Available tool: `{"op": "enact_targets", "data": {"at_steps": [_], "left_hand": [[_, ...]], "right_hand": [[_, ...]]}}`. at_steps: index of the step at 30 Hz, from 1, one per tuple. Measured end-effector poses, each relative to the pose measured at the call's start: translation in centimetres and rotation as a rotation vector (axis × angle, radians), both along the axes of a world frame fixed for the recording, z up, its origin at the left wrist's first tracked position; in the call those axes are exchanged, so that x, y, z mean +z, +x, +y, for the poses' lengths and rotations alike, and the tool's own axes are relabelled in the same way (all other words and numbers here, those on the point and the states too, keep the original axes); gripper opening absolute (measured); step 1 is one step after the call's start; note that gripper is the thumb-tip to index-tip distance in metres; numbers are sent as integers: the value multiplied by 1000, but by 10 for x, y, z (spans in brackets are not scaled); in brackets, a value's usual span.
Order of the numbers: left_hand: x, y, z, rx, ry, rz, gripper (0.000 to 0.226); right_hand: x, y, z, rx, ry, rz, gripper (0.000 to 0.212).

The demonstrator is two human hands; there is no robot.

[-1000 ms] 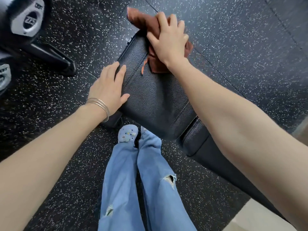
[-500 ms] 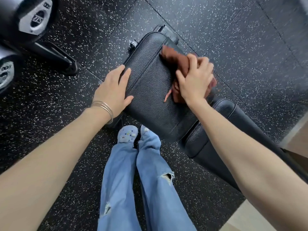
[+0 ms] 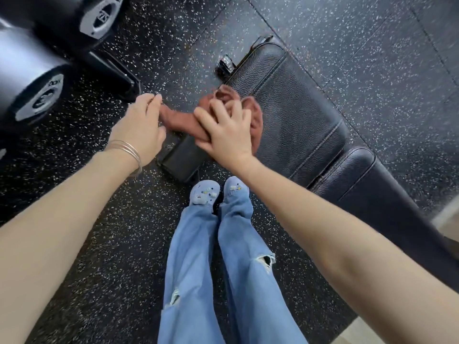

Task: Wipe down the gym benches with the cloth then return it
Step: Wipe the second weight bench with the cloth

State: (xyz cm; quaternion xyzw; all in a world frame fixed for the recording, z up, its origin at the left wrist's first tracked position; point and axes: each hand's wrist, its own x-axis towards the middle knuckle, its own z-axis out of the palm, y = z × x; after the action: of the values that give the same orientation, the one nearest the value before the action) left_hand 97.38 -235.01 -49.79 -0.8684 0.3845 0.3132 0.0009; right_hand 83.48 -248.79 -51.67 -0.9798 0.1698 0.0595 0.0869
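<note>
A black padded gym bench (image 3: 293, 112) runs from the upper middle down to the right, with a second pad (image 3: 372, 199) below it. A brown cloth (image 3: 181, 119) is bunched at the bench's left edge and hangs off it. My right hand (image 3: 228, 135) grips the cloth from above. My left hand (image 3: 139, 125), with thin bangles at the wrist, pinches the cloth's left end beside the bench.
Large black dumbbells (image 3: 37, 95) on a rack sit at the upper left. The bench's black foot (image 3: 181, 160) stands just ahead of my shoes (image 3: 218, 192). Speckled black rubber floor (image 3: 347, 33) surrounds the bench; a pale floor strip (image 3: 447, 214) shows at the right.
My right hand has dragged the cloth from the far end of the bench to its near left edge. My left hand has left the bench's side and taken the cloth's end.
</note>
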Motion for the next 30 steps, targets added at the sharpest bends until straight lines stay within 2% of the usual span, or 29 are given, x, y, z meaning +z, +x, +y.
{"op": "enact_targets", "data": {"at_steps": [3,5,12,14,16,20,23,26,30], "left_hand": [[0,0,-6,-13,-20,-1,63],[1,-3,-13,-44,-44,0,59],[1,-16,-46,-268,-95,24,60],[0,-19,-55,-273,-111,45,61],[-2,-22,-60,-248,-98,78,62],[-4,-25,-54,-235,-38,125,61],[-4,-20,-48,-237,22,170,65],[-1,-19,-48,-241,36,200,67],[1,-26,-56,-246,-41,185,69]], "right_hand": [[0,-17,6,196,-17,34,67],[0,-28,-7,235,14,46,67],[7,-136,-42,-186,47,31,62],[8,-141,-36,-259,54,50,61],[8,-115,-33,-309,51,26,60],[0,-8,-48,-493,15,-21,55],[-5,34,-61,-533,-35,-11,55],[1,-5,-54,-458,29,-24,58],[4,-113,-18,-442,76,-43,60]]}}
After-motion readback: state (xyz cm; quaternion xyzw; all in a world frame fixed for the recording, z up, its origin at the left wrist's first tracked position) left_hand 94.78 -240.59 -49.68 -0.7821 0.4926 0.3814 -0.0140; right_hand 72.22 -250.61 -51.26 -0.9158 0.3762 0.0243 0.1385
